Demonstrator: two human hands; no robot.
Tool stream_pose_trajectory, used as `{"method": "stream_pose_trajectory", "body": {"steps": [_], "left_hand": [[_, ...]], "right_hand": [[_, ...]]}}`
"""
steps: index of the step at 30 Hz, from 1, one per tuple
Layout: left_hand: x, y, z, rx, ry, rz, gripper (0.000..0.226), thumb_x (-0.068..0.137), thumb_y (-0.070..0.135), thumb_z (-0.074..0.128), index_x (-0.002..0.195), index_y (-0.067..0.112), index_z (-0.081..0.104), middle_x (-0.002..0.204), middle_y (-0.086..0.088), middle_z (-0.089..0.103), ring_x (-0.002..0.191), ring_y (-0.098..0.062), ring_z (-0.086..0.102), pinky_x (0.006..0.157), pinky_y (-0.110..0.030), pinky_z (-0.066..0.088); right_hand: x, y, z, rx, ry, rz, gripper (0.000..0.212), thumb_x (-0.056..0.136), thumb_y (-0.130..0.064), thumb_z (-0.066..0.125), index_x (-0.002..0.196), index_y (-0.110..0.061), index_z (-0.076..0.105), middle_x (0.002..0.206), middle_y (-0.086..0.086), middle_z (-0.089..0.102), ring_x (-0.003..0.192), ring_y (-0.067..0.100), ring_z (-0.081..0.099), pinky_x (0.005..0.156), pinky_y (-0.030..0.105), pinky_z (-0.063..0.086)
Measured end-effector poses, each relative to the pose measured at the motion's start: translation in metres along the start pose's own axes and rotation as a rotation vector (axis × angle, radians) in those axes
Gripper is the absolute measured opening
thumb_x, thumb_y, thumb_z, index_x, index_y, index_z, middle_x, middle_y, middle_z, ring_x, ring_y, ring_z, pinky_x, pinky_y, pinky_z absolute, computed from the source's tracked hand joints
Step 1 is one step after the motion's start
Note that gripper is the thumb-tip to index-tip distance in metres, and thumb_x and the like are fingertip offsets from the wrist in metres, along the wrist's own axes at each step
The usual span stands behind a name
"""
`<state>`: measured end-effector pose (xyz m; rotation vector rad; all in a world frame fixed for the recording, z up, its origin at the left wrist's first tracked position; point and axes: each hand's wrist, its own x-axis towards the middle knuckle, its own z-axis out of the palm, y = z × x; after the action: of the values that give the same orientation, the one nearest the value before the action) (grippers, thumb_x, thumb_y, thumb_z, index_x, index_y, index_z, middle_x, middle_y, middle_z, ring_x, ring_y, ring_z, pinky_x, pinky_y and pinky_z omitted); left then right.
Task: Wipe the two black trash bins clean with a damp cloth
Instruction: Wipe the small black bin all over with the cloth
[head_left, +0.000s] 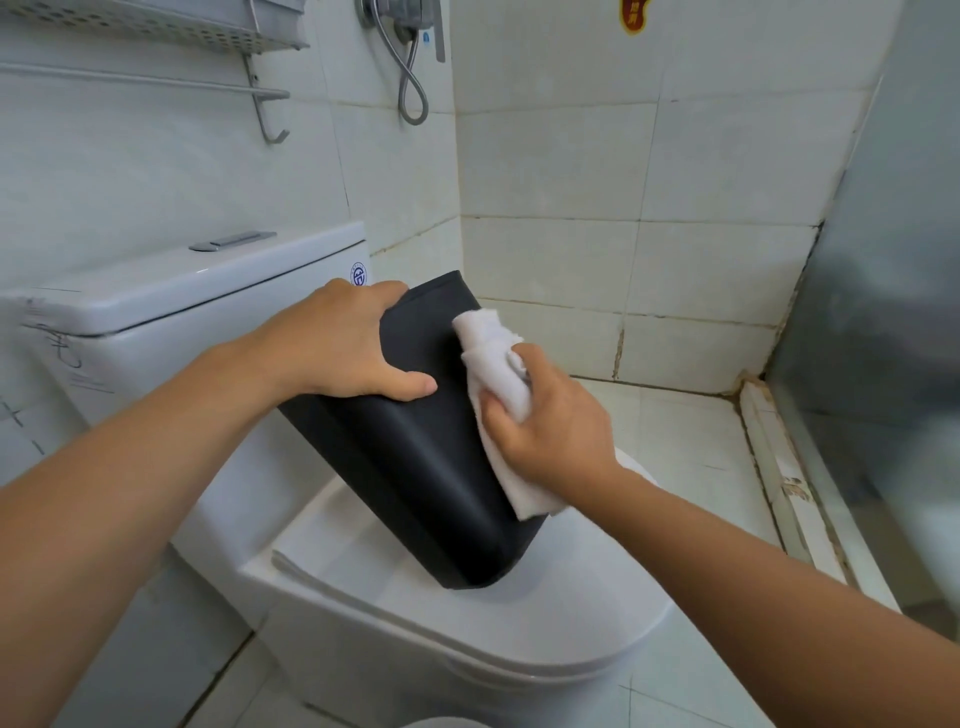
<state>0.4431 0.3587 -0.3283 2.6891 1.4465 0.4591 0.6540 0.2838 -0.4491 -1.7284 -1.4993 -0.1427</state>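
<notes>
One black trash bin (415, 467) stands tilted on the closed toilet lid, its near end on the lid and its far end raised toward the wall. My left hand (337, 343) grips the bin's upper left edge, thumb across the top face. My right hand (550, 421) holds a folded white cloth (493, 364) and presses it against the bin's right side. A second bin is not in view.
The white toilet lid (467, 613) and cistern (156, 306) fill the lower left. A metal rack with towel rail (156, 85) hangs at the upper left, a shower hose (413, 78) on the wall. A glass partition (883, 364) stands at the right.
</notes>
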Motion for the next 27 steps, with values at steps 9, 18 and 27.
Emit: {"method": "stream_pose_trajectory", "body": {"steps": [9,18,27], "left_hand": [[0.004,0.01,0.001,0.075,-0.033,-0.002,0.085,0.049,0.084,0.073,0.112,0.029,0.057,0.092,0.004,0.067,0.088,-0.018,0.063,0.078,-0.045,0.059],[0.0,0.012,-0.001,0.022,-0.001,0.059,0.072,0.061,0.074,0.081,0.109,0.026,0.057,0.084,0.001,0.069,0.081,-0.016,0.063,0.076,-0.049,0.059],[0.001,0.019,-0.009,0.038,-0.078,0.143,0.077,0.061,0.071,0.082,0.124,0.047,0.046,0.1,0.02,0.069,0.092,-0.011,0.066,0.085,-0.04,0.057]], "right_hand": [[-0.001,-0.009,-0.003,0.061,0.09,0.092,0.039,0.093,-0.05,0.057,0.121,-0.026,0.045,0.093,-0.005,0.063,0.08,0.025,0.059,0.066,0.037,0.043],[0.022,0.022,-0.014,0.108,-0.003,0.312,0.033,0.095,-0.052,0.052,0.116,-0.026,0.048,0.089,-0.006,0.063,0.082,0.026,0.063,0.07,0.038,0.044],[0.008,0.058,-0.051,0.452,-0.059,0.46,0.026,0.092,-0.051,0.059,0.098,-0.026,0.058,0.091,0.003,0.069,0.085,0.025,0.069,0.08,0.049,0.059]]}}
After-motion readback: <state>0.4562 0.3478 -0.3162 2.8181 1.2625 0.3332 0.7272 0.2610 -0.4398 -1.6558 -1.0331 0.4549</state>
